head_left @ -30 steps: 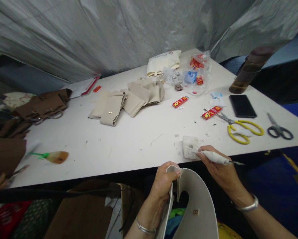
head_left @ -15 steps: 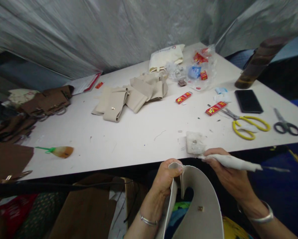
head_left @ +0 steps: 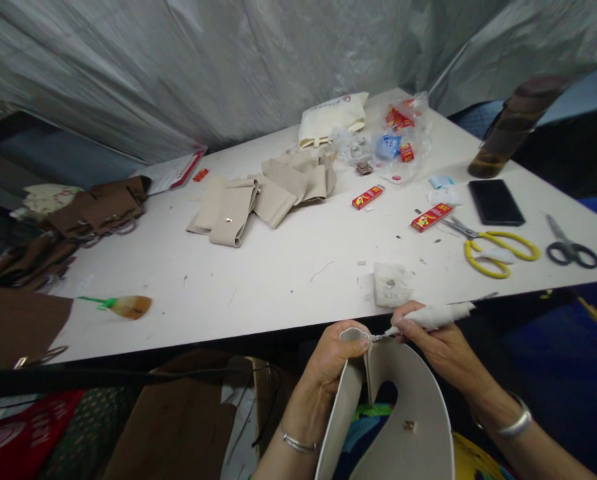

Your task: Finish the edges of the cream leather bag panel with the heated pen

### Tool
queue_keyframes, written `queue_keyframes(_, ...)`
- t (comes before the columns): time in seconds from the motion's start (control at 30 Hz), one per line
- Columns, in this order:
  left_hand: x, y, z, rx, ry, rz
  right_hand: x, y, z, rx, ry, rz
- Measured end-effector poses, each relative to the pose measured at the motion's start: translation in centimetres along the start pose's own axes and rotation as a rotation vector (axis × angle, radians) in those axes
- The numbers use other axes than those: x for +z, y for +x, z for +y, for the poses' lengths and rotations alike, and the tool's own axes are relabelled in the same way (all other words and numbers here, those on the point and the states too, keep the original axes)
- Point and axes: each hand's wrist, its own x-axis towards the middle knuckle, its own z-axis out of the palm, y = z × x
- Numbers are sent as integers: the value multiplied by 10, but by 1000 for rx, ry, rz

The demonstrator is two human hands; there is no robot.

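Observation:
My left hand is closed on the folded top edge of a beige leather piece, thumb pressed near a seam. The leather curves down toward my lap and carries a small gold metal fitting. In my right hand is a slim tool wrapped in white, with thin ends sticking out of the wrapping. Its near tip meets the leather edge just beside my left thumb. A crumpled white pad with a dark spot lies on the table edge beyond my right hand.
Yellow-handled scissors, black-handled scissors, a phone and a dark bottle are at the right. Red boxes and folded beige leather pieces lie farther back. A green-tipped squeeze bottle and brown bags are left.
My right hand has moved left, bringing the tool's tip from near the white pad to the leather edge. My left hand keeps its hold on the leather.

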Motion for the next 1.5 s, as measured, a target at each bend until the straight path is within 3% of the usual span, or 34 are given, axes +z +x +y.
queue_keyframes(0.4, 1, -3, -7, 146, 84, 17, 7, 4, 1, 33, 28, 18)
queue_keyframes(0.6, 13, -15, -1, 244, 126, 22, 8, 0, 1, 93, 95, -3)
queue_keyframes(0.73, 21, -22, 1, 331, 205, 62, 8, 0, -3, 47, 64, -25)
queue_keyframes(0.87, 27, -26, -1, 381, 237, 82, 9, 4, -18, -34, 5, -77)
queue_keyframes(1.03, 35, -33, -6, 395, 232, 57, 7, 7, -40, -103, -39, -239)
queue_keyframes(1.07, 37, -35, -7, 389, 215, 54, 6, 6, -42, -111, -34, -196)
queue_keyframes(1.17, 40, -41, -10, 367, 164, 54, -1, -1, -38, -145, 8, 115)
queue_keyframes(1.23, 41, -46, -11, 387, 152, 65, -4, -9, -33, -151, 59, 203)
queue_keyframes(1.37, 40, -57, -13, 490, 193, 122, 3, -30, -32, -63, 140, -19)
queue_keyframes(1.5, 40, -68, -19, 585, 281, 220, 20, -54, -39, -27, -4, -142)
